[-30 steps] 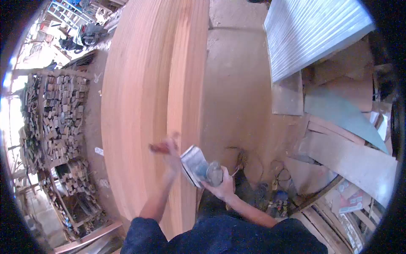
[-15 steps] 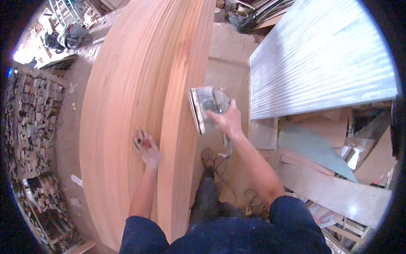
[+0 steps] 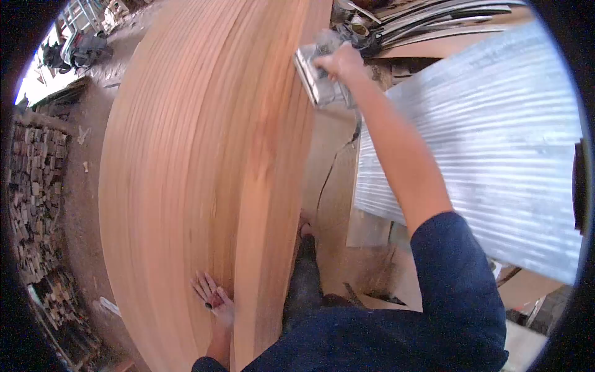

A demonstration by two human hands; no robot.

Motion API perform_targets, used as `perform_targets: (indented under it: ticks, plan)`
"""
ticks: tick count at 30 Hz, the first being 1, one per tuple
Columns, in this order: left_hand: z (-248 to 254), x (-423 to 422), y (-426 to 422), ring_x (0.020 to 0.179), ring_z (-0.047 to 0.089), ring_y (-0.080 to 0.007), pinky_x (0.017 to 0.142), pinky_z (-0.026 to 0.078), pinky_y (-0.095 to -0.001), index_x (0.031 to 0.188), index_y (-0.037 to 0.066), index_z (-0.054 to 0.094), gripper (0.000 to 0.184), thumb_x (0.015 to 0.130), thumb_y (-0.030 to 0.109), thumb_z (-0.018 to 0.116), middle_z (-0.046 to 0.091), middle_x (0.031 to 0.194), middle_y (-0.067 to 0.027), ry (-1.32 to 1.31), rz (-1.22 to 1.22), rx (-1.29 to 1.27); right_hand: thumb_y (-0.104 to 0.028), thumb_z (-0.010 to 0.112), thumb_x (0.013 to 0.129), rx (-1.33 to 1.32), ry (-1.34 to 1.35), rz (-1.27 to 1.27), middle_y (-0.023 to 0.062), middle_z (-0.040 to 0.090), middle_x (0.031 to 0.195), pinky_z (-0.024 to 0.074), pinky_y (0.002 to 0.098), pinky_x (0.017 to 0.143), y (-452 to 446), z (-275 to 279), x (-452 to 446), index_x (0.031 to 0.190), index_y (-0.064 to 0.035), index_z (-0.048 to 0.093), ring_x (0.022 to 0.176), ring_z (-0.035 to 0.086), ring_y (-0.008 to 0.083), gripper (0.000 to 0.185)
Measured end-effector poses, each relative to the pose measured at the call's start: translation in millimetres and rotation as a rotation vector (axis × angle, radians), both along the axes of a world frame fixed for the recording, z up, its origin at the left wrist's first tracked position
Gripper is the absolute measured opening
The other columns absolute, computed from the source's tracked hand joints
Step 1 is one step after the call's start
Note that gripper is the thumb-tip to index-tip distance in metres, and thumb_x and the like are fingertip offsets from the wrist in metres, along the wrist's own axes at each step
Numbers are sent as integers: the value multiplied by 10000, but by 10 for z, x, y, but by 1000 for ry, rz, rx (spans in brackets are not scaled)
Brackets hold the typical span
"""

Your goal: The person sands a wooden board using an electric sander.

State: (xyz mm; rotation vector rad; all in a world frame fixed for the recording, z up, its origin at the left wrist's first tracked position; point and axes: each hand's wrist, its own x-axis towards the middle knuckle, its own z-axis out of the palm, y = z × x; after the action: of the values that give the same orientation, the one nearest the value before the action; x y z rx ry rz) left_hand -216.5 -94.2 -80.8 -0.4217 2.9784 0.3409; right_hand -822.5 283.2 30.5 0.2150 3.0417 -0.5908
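Note:
A long wooden panel (image 3: 167,155) of glued strips runs away in front of me, with a raised beam-like edge (image 3: 254,235) along its right side. My left hand (image 3: 215,299) lies flat on the panel near my body, fingers spread, a dark ring on one finger. Far out on the right, my right hand (image 3: 344,64) grips an electric sander (image 3: 315,77) from above. The sander's flat pad is tilted against the right side face of the wooden edge. A dark cord (image 3: 334,162) hangs below the tool.
To the right leans a corrugated metal sheet (image 3: 477,142). Dark strips and scraps (image 3: 434,28) lie behind it. Stacked wood offcuts (image 3: 40,192) fill the left side, and a dark bag (image 3: 87,49) sits at the far left. My foot (image 3: 305,226) is on the floor beside the panel.
My right hand has carried the sander farther away along the wooden edge, the arm stretching out. My left hand stays flat on the panel, now lower in view as the camera view shifted.

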Motion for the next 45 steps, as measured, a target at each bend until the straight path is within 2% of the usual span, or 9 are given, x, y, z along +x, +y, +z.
perform_targets:
  ticks: [9, 14, 18, 29, 33, 37, 38, 40, 45]
  plan:
    - [-113, 165, -108, 1493, 120, -489, 1197, 81, -620, 1530, -18, 296, 574, 1064, 315, 257, 209, 1621, -243, -69, -2, -33, -532, 782, 671, 59, -188, 6, 60, 736, 711, 568, 291, 786, -234, 65, -1095, 1163, 60, 593, 745, 736, 164, 793]
    - [58, 24, -11, 1493, 131, -484, 1194, 89, -618, 1510, -29, 335, 564, 1057, 301, 272, 235, 1610, -251, -38, -54, -67, -438, 866, 649, -183, -142, 8, 268, 652, 1178, 533, 459, 936, -362, 18, 581, 1285, 37, 442, 1106, 643, 405, 900]
    - [-16, -22, 67, 1485, 148, -493, 1186, 115, -626, 1502, -17, 357, 559, 1050, 305, 288, 286, 1580, -263, 11, -35, -66, -388, 848, 716, -277, -257, -92, 294, 647, 1114, 530, 501, 891, -523, 244, 2342, 1306, 35, 409, 1060, 636, 452, 849]
    - [265, -164, 176, 1480, 179, -469, 1193, 148, -603, 1557, 34, 257, 587, 1068, 360, 236, 208, 1618, -239, -234, 44, -235, -298, 909, 722, -1059, -265, -478, 125, 664, 1153, 517, 376, 935, 109, -371, 3419, 1255, 5, 494, 1042, 637, 210, 739]
    - [-302, -1205, -87, 1512, 156, -391, 1216, 124, -549, 1579, 53, 209, 623, 1068, 403, 281, 174, 1642, -199, -12, 76, -10, -237, 905, 732, -1105, -222, -363, 108, 646, 1162, 537, 342, 875, 461, -600, 2341, 1269, 5, 490, 1021, 633, 185, 720]
    - [-311, -4156, 482, 1543, 80, -324, 1223, 125, -499, 1599, 112, 183, 618, 1067, 344, 396, 110, 1678, -100, 288, 7, 218, -226, 908, 727, -1231, -197, -303, 91, 650, 1105, 548, 308, 802, 848, -821, 940, 1274, 4, 490, 961, 636, 161, 725]
    - [-728, -3836, 99, 1547, 60, -311, 1229, 70, -493, 1597, 113, 191, 616, 1074, 395, 355, 116, 1676, -102, 333, -27, 174, -226, 908, 727, -1194, -150, -320, 91, 650, 1105, 548, 308, 802, 356, -894, 1741, 1274, 4, 490, 961, 636, 161, 725]
    - [-531, -5863, 787, 1541, 102, -323, 1228, 83, -495, 1598, 131, 192, 586, 1089, 401, 296, 134, 1672, -103, 326, -152, -19, -247, 911, 720, -1249, -229, -364, 84, 656, 1071, 548, 309, 782, 825, -819, 390, 1273, -3, 497, 932, 637, 154, 733]
    - [-85, -7992, 1714, 1543, 81, -301, 1225, 36, -498, 1587, 94, 222, 580, 1097, 406, 228, 161, 1661, -142, 494, -148, 456, -313, 909, 707, -1165, -255, -320, 126, 665, 1101, 547, 343, 840, 963, -679, -645, 1269, 15, 502, 1012, 638, 200, 768]
